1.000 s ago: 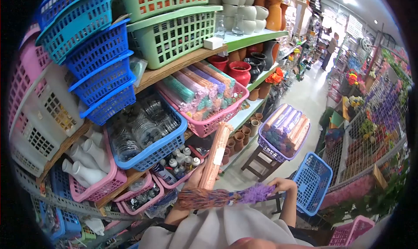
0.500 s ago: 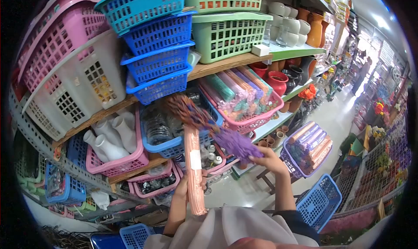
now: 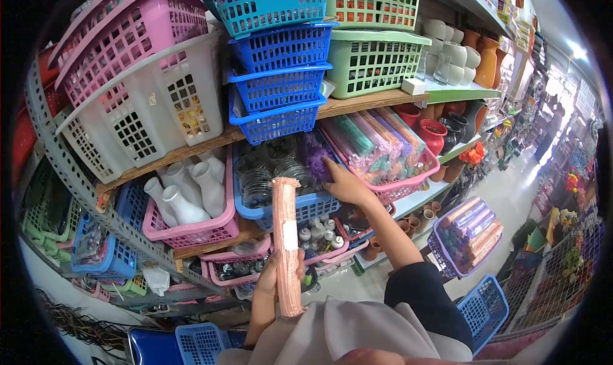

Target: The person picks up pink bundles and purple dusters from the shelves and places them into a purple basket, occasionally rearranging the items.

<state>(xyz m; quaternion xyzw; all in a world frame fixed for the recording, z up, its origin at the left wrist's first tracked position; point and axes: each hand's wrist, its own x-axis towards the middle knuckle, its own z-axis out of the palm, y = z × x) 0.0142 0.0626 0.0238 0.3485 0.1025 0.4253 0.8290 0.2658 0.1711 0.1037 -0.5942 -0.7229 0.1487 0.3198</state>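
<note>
Left hand [image 3: 273, 287]: closed around the lower part of an orange roll [image 3: 285, 234], which stands upright in front of the lower shelf [image 3: 211, 245].

Right hand [image 3: 348, 185]: reaching out to the blue basket [image 3: 305, 206], fingers gripping the end of a purple bundle [image 3: 314, 162]. The bundle lies at the basket's rear right corner, over the glassware [image 3: 262, 178] and close beside the pink basket [image 3: 415, 181] of rolls.

Assessment: the step in hand appears to be seating the bundle in the blue basket. It is best done by lowering the bundle gently onto the glass, not pushing it down. It should run along the basket's right wall, with its frayed end clear of the pink basket's rim. The roll should be held vertical and away from the basket's front edge.
</note>
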